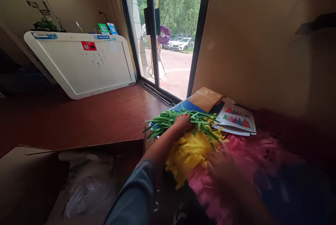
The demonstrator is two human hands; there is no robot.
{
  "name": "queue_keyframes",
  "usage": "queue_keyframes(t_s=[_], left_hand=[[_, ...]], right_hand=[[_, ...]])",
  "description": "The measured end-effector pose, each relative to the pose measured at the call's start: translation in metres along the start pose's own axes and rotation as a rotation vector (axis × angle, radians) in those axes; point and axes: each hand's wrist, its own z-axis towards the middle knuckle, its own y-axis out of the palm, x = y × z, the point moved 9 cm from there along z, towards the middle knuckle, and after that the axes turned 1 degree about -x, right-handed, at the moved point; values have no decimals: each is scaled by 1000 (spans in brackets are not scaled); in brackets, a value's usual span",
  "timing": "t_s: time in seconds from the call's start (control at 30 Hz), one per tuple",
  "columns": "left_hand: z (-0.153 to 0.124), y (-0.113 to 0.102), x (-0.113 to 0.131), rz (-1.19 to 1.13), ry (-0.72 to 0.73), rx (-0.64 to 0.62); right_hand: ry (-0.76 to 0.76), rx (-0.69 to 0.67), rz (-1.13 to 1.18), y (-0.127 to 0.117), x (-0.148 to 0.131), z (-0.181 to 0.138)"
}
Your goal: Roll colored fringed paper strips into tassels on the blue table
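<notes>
My left hand (pixel 183 120) lies over a bunch of green fringed paper strips (pixel 164 123), its fingers curled down into them. Just below sits a bundle of yellow fringed paper (pixel 193 144). At the right edge of the yellow fringe is my right hand (pixel 220 162), dim and slightly blurred. Its fingers look spread and touch the yellow strips; nothing held shows in them. Pink fringed paper (pixel 201 184) lies under and beside my right hand, with more reaching to the right. My right palm is hidden.
A printed sheet (pixel 237 118) picturing coloured tassels and a brown paper envelope (pixel 206 98) lie behind the fringes. At lower left stands an open cardboard box (pixel 19 169) with a clear plastic bag (pixel 88 195) inside. A white board (pixel 86 67) leans beside the glass door (pixel 174 67).
</notes>
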Motion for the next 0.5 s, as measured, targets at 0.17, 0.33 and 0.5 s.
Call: queue_keyframes(t_s=[0.17,0.33,0.5], left_hand=[[19,-13,1,-93,-207,33],[-12,-41,19,-221,-90,84],[-86,-38,60,-223,289,14]], right_hand=[[40,42,-80,-3,3,-2],[293,274,-308,-33,18,-16],[539,615,-507,-75,26,-41]])
